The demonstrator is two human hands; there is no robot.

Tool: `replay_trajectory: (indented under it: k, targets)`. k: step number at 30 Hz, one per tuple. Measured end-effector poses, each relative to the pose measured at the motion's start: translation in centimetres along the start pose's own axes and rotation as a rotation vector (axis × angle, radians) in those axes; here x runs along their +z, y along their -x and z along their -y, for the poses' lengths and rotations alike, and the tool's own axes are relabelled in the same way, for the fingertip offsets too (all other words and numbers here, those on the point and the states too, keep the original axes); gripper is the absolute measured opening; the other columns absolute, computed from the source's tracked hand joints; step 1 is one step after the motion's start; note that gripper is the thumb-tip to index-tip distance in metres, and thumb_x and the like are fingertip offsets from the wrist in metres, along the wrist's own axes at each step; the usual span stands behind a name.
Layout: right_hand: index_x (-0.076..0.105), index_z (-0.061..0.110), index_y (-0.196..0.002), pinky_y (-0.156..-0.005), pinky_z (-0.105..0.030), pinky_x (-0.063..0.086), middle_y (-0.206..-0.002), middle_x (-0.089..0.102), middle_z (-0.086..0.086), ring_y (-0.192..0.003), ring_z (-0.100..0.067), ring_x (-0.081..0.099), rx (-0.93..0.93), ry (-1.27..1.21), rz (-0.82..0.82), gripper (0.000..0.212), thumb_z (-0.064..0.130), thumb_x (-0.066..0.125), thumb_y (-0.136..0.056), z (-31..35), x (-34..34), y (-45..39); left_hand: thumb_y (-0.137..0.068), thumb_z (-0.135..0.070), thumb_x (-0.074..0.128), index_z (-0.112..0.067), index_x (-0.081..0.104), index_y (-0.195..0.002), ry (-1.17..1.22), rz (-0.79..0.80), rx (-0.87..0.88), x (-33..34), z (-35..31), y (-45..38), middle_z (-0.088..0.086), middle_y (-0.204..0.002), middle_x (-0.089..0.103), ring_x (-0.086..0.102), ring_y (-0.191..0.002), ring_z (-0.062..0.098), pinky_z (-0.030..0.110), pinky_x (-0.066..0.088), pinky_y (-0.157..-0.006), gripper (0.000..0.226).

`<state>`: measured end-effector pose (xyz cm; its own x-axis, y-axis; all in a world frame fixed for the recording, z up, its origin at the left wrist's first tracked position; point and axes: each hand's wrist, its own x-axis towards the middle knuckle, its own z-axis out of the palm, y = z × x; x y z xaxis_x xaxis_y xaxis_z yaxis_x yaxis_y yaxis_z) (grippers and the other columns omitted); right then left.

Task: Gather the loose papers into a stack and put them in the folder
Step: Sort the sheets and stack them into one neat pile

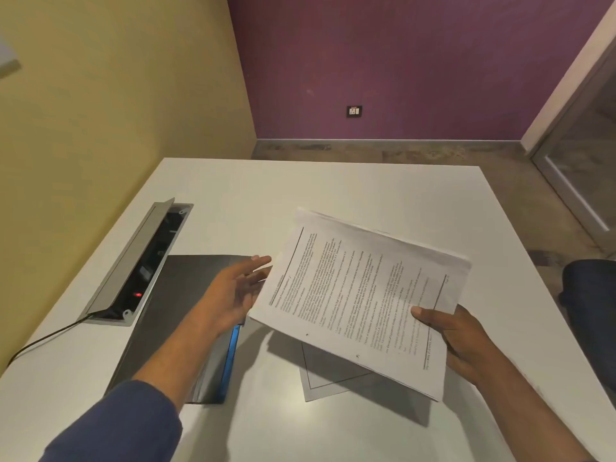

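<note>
A stack of printed white papers (360,295) is held tilted above the white table (333,188). My right hand (460,338) grips the stack's near right edge, thumb on top. My left hand (233,291) is spread open at the stack's left edge, fingertips at or just under the paper; contact is unclear. One loose sheet (323,378) lies flat on the table beneath the stack, mostly in its shadow. A dark closed folder (180,295) with a blue spine edge (230,358) lies on the table to the left, partly under my left forearm.
An open metal cable box (140,261) with a red light is set into the table left of the folder, and a black cable (43,338) runs from it off the near left. A dark chair edge (590,288) sits at the right.
</note>
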<state>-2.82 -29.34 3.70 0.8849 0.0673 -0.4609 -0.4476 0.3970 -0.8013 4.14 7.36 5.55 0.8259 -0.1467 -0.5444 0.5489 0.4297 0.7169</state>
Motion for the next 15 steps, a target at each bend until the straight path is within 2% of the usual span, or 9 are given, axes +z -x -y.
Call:
replay_trajectory:
  k: [2, 3, 5, 6, 8, 11, 15]
  targets:
    - [0.064, 0.010, -0.124, -0.074, -0.043, 0.061, -0.120, 0.071, -0.016, -0.105, -0.035, 0.070, 0.025, 0.007, 0.031, 0.047, 0.001, 0.068, -0.077, 0.3, -0.4, 0.1, -0.091, -0.035, 0.065, -0.008, 0.066, -0.116, -0.167, 0.091, -0.040, 0.5, -0.8, -0.1, 0.008, -0.099, 0.069, 0.064, -0.085, 0.022, 0.035, 0.051, -0.080, 0.037]
    - [0.065, 0.010, -0.124, -0.075, -0.044, 0.061, -0.120, 0.071, -0.016, -0.107, -0.036, 0.070, 0.039, 0.021, 0.053, 0.047, 0.001, 0.068, -0.078, 0.4, -0.5, 0.1, -0.089, -0.036, 0.067, -0.009, 0.068, -0.114, -0.226, 0.138, -0.070, 0.9, -0.9, -0.2, 0.006, -0.105, 0.071, 0.065, -0.094, 0.022, 0.037, 0.050, -0.091, 0.037]
    - [0.065, 0.010, -0.125, -0.080, -0.047, 0.060, -0.122, 0.070, -0.018, -0.109, -0.038, 0.068, 0.072, 0.065, 0.100, 0.047, 0.001, 0.068, -0.079, 0.6, -0.6, 0.0, -0.084, -0.033, 0.073, -0.011, 0.070, -0.118, -0.316, 0.170, -0.126, 1.5, -0.7, -0.4, 0.002, -0.125, 0.069, 0.063, -0.117, 0.018, 0.044, 0.033, -0.116, 0.040]
    - [0.064, 0.010, -0.126, -0.082, -0.049, 0.059, -0.122, 0.069, -0.019, -0.110, -0.040, 0.067, 0.090, 0.087, 0.122, 0.047, 0.001, 0.070, -0.079, 0.7, -0.6, -0.1, -0.082, -0.030, 0.075, -0.010, 0.069, -0.119, -0.356, 0.163, -0.149, 1.7, -0.4, -0.5, 0.002, -0.128, 0.068, 0.062, -0.121, 0.017, 0.048, 0.026, -0.121, 0.043]
    - [0.065, 0.008, -0.125, -0.084, -0.050, 0.059, -0.121, 0.070, -0.020, -0.110, -0.041, 0.067, 0.112, 0.131, 0.149, 0.047, 0.001, 0.072, -0.079, 0.8, -0.5, -0.3, -0.083, -0.021, 0.076, -0.003, 0.068, -0.120, -0.406, 0.150, -0.171, 2.0, 0.4, -0.7, 0.008, -0.123, 0.072, 0.064, -0.120, 0.022, 0.048, 0.030, -0.120, 0.043]
    - [0.065, 0.008, -0.123, -0.082, -0.044, 0.060, -0.117, 0.072, -0.017, -0.106, -0.037, 0.070, 0.070, 0.228, 0.111, 0.042, 0.002, 0.069, -0.082, 1.1, 0.0, -0.5, -0.090, -0.011, 0.070, -0.004, 0.068, -0.117, -0.410, 0.106, -0.082, 2.3, 1.8, -1.0, 0.004, -0.114, 0.076, 0.071, -0.109, 0.015, 0.035, 0.042, -0.112, 0.028]
    - [0.069, 0.011, -0.115, -0.069, -0.026, 0.060, -0.103, 0.078, -0.004, -0.092, -0.023, 0.076, -0.123, 0.391, -0.046, 0.029, 0.003, 0.069, -0.087, 0.7, 1.1, -1.0, -0.090, -0.029, 0.072, -0.022, 0.070, -0.119, -0.533, -0.053, 0.113, 3.0, 3.9, -1.3, -0.003, -0.115, 0.075, 0.070, -0.110, 0.020, 0.043, 0.050, -0.104, 0.030]
